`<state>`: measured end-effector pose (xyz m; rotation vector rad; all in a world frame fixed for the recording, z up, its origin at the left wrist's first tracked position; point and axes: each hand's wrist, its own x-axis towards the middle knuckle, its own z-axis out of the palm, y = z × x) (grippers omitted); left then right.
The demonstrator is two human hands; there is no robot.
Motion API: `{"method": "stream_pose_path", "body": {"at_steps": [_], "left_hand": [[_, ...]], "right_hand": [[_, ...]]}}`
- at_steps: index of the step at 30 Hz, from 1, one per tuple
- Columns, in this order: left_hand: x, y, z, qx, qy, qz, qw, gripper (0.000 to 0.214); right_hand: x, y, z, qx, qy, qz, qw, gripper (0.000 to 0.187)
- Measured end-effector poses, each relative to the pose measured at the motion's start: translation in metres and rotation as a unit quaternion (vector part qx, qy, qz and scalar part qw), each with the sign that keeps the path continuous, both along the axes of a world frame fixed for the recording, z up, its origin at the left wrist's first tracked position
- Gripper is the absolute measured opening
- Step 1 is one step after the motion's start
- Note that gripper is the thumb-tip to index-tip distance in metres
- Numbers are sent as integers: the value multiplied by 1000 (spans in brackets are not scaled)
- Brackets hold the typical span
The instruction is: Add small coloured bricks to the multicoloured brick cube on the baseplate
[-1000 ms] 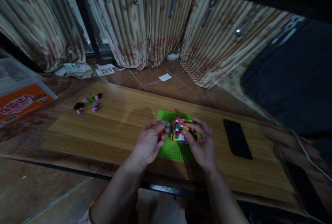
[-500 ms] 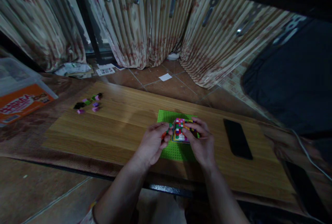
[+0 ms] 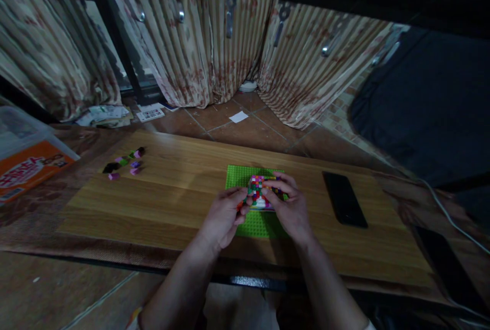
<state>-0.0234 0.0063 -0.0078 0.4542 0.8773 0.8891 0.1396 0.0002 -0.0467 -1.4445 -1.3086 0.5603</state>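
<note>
The low block of studded, multicoloured plastic bricks [image 3: 257, 186] sits on the flat, bright green studded baseplate [image 3: 262, 227], near the middle of the wood-grained tabletop [image 3: 172, 167]; whether it is locked to the plate or merely lies on it, I cannot tell. The right hand [image 3: 290, 208] grasps the block, thumb and fingers spread over its top and right side. The left hand [image 3: 224, 213] pinches a small orange-red and green plastic piece [image 3: 241, 205] between thumb and bent fingers, right up against the block's left side; the fingers hide its exact shape.

The block should be light and stiff, its smooth faces a little slippery but the studs giving the fingertips some bite. Individual bricks could pop loose under a sideways pull, so it is best held low, across two opposite side walls, with any pressure going straight down. The small piece likely weighs almost nothing and is best pinched by its sides.

Loose pink, green, purple and black bricks [image 3: 121, 160] lie well apart on the left; a black rectangular phone [image 3: 344, 199] lies flat on the right
</note>
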Motion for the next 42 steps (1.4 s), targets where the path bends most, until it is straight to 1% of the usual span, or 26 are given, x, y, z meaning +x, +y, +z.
{"method": "stream_pose_path", "body": {"at_steps": [4,5,7,9,10,13,17,20,22,25,29,32,36,42], "left_hand": [[1,0,1,-2,-11,-11,1000,15],[1,0,1,-1,-16,-17,1000,16],[0,1,1,4,-25,-29,999,18],[0,1,2,11,-29,-39,999,21],[-1,1,2,13,-29,-43,999,22],[-1,0,4,20,-29,-52,998,23],[0,-3,7,24,-33,-69,997,24],[-2,-2,7,25,-30,-67,997,22],[-6,1,7,26,-21,-49,998,21],[-13,5,7,25,-6,-13,1000,19],[-18,7,6,25,9,-1,1000,17],[-18,6,5,25,11,-4,1000,16],[-16,6,5,25,8,-7,1000,17],[-16,6,6,25,5,-7,1000,16]], "right_hand": [[3,-7,14,61,-28,-38,997,15],[2,-10,19,70,-39,-29,996,15],[-1,-17,26,69,-56,21,996,16],[-6,-22,30,68,-71,69,993,17],[-8,-23,31,72,-80,82,991,18],[-15,-23,29,86,-99,96,987,20],[-19,-22,27,101,-92,94,986,15],[-14,-23,27,109,-78,75,988,15],[-6,-25,26,100,-86,47,990,14],[8,-27,20,90,-141,8,986,13],[12,-29,10,109,-217,27,970,15],[5,-29,6,121,-236,36,963,17],[-1,-26,2,109,-222,19,969,15],[-2,-23,-6,83,-175,-9,981,9]]}}
